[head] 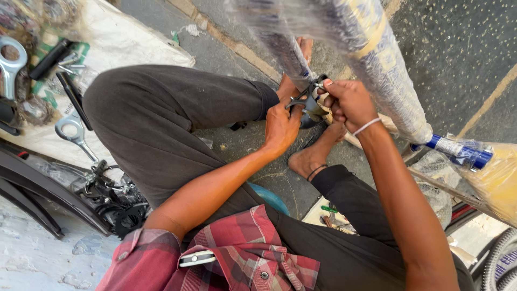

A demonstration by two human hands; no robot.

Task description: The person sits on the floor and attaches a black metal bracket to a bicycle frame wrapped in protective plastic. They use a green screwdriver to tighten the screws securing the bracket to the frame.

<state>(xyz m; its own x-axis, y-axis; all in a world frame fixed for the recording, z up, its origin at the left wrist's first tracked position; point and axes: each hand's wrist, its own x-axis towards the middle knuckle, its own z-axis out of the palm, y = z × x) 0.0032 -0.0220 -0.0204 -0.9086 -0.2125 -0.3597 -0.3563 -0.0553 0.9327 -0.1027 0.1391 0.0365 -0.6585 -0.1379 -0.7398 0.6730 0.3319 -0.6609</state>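
Seated on pavement, knees bent, bare feet forward. Left hand (281, 125) gripping black brake caliper (305, 99) from below, fingers clenched round its arm, probably to steady it. Right hand (347, 102) closed on caliper's top, fingertips pinching small metal part there; exact part too small to tell. Caliper held against plastic-wrapped bicycle frame tube (377, 64), between both hands, just above feet. Second wrapped tube (283, 43) just beside, blurred. Spanners (75, 132) and loose tools lying on white sack (126, 40) by left knee, within reach. Black chainring assembly (116, 202) near left thigh. Blue tube end (458, 151) projecting at right.
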